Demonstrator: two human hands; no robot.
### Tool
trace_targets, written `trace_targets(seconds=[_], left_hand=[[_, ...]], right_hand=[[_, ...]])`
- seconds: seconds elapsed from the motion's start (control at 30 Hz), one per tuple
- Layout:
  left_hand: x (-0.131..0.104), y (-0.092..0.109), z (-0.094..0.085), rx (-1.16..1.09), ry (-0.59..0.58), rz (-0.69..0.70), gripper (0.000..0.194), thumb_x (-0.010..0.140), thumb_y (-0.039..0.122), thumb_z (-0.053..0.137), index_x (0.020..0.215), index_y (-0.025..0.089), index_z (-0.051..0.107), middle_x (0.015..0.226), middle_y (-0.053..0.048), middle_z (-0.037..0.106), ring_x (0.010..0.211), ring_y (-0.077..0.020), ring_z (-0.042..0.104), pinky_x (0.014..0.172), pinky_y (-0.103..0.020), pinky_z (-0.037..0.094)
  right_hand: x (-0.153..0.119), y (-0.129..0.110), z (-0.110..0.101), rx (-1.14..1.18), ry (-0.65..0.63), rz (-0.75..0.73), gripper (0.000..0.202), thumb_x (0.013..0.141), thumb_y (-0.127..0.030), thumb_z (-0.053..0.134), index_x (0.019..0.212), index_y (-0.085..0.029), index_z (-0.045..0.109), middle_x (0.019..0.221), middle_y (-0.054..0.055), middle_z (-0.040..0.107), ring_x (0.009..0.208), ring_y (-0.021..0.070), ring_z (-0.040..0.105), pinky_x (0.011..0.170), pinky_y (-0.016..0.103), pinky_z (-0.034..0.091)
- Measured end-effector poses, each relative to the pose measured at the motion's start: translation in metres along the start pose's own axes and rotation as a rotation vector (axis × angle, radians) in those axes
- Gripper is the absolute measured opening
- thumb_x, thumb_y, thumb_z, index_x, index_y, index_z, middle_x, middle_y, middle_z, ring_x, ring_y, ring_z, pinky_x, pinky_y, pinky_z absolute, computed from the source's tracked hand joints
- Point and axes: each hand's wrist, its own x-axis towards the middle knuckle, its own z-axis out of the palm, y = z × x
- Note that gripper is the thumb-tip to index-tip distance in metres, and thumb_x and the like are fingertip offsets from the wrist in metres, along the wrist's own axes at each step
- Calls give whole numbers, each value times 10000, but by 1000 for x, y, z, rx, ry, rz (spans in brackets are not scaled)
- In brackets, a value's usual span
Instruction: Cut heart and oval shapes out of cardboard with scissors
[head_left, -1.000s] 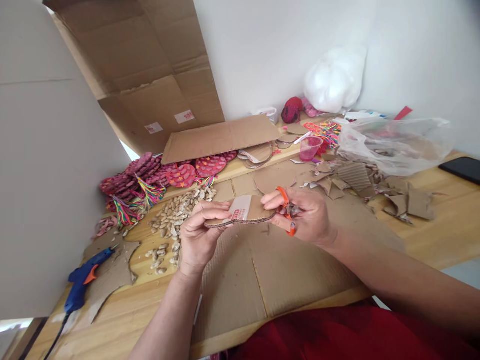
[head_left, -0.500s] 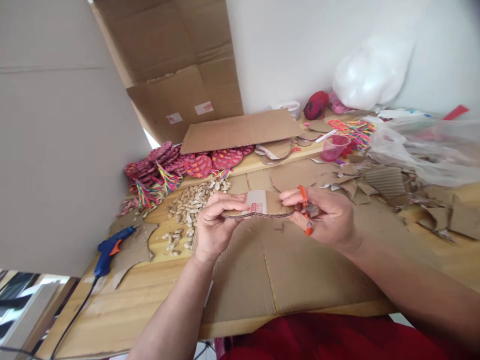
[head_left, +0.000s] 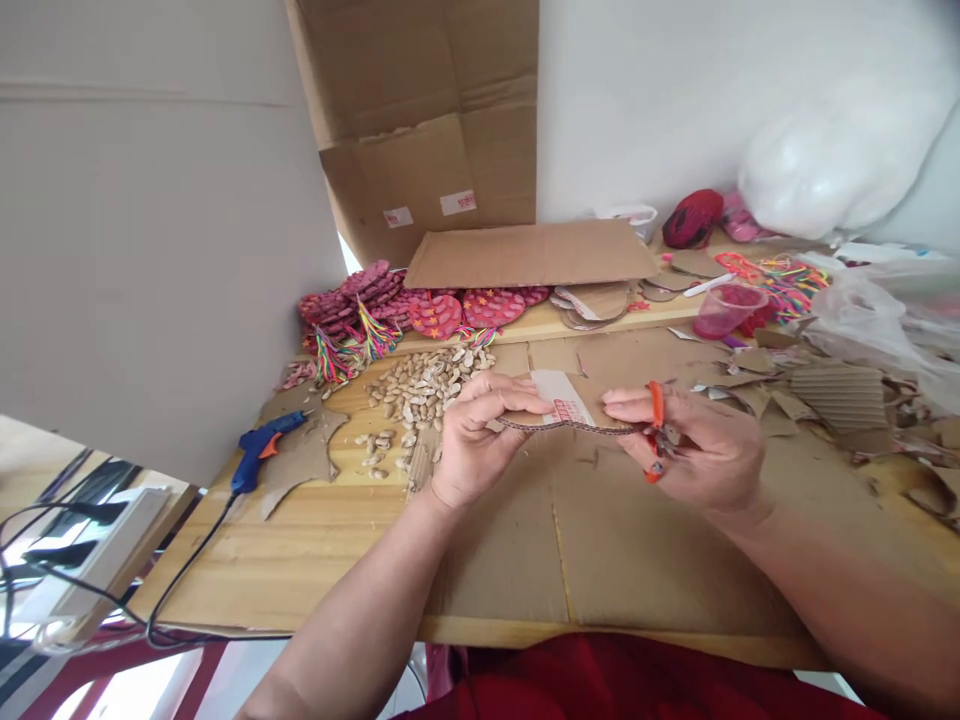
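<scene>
A cut cardboard piece (head_left: 594, 396) with a white printed label and a curved edge is held level above the table. My left hand (head_left: 480, 435) is closed on its left end, thumb below and fingers on top. At the right end, the fingertips of my right hand (head_left: 712, 440) pinch the same piece. Orange-handled scissors (head_left: 657, 404) hang on the fingers of that hand, their blades mostly hidden by the palm. Under both hands lies a large flat cardboard sheet (head_left: 517, 560).
Peanut shells (head_left: 427, 385) and a blue glue gun (head_left: 259, 450) lie to the left. Red decorated pieces with tassels (head_left: 435, 315) are stacked behind, beside a leaning cardboard panel (head_left: 525, 255). Cardboard scraps (head_left: 832, 395), a pink cup (head_left: 727, 312) and plastic bags (head_left: 885, 310) occupy the right.
The view has swung left, so the scene sits further right in the picture. The cardboard piece has tilted and turned slightly; both hands keep hold of it.
</scene>
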Motion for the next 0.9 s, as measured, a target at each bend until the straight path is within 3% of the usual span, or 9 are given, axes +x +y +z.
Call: trace_targets(seconds=[0.07, 0.17, 0.27, 0.33, 0.47, 0.6, 0.7, 0.83, 0.9], left_hand=[[-3, -1, 1, 14, 8, -44, 179, 799, 182, 801, 966, 225, 753, 923, -47, 739, 935, -182, 711, 916, -352, 569], [-7, -4, 3, -54, 46, -140, 456, 774, 200, 827, 1185, 225, 631, 965, -47, 740, 952, -181, 719, 920, -336, 567], [-8, -5, 3, -124, 67, -127, 646, 765, 182, 832, 1329, 252, 524, 946, -24, 728, 990, -193, 717, 975, -378, 554], [-6, -4, 2, -66, 34, -59, 568, 793, 149, 800, 1306, 263, 587, 974, -29, 721, 998, -190, 708, 974, -380, 554], [-5, -1, 2, 49, -5, 105, 197, 845, 158, 750, 1018, 252, 768, 969, -43, 687, 985, -174, 696, 917, -343, 579], [-10, -2, 4, 170, 48, 225, 209, 851, 168, 745, 1027, 278, 767, 983, -41, 678, 1022, -193, 686, 920, -374, 587], [-14, -3, 4, 265, 75, 329, 256, 861, 168, 731, 1079, 300, 748, 989, -35, 670, 1057, -215, 682, 913, -393, 592], [-15, 1, 0, 393, 48, 452, 270, 871, 176, 722, 1130, 250, 719, 999, -46, 675, 1111, -225, 670, 912, -367, 599], [-15, 5, -2, 457, -1, 529, 265, 873, 172, 719, 1135, 213, 708, 1010, -53, 686, 1142, -225, 663, 909, -339, 600]], right_hand=[[1, -1, -1, -14, 4, 13, 405, 761, -50, 728, 1063, -319, 750, 1011, 3, 798, 773, 198, 751, 674, 311, 598], [0, 1, 0, 1, 1, 48, 368, 757, -65, 743, 1036, -305, 751, 1007, 2, 797, 775, 193, 745, 708, 315, 588], [-5, 5, 2, 37, 7, 103, 353, 755, -85, 758, 1034, -302, 755, 1026, 12, 793, 859, 220, 753, 783, 343, 588], [-8, 7, 3, 47, 15, 139, 344, 758, -99, 766, 1029, -309, 755, 1037, 19, 791, 883, 237, 751, 819, 369, 585], [-8, 7, 3, 55, 24, 121, 366, 755, -91, 767, 1032, -331, 756, 1059, 31, 786, 890, 255, 745, 826, 402, 576], [-3, 3, 3, 69, 53, 124, 375, 767, -99, 753, 1061, -333, 758, 1088, 39, 782, 953, 272, 741, 825, 404, 580], [2, 5, 4, 163, 83, 292, 354, 797, -168, 744, 1119, -314, 757, 1128, 55, 771, 949, 268, 741, 752, 373, 601], [9, 15, 3, 490, 68, 698, 286, 807, -287, 779, 1091, -306, 761, 882, 23, 779, 531, 161, 648, 429, 276, 516], [13, 19, 2, 653, 7, 785, 183, 843, -378, 744, 994, -278, 769, 775, 14, 758, 460, 145, 597, 378, 263, 480]])
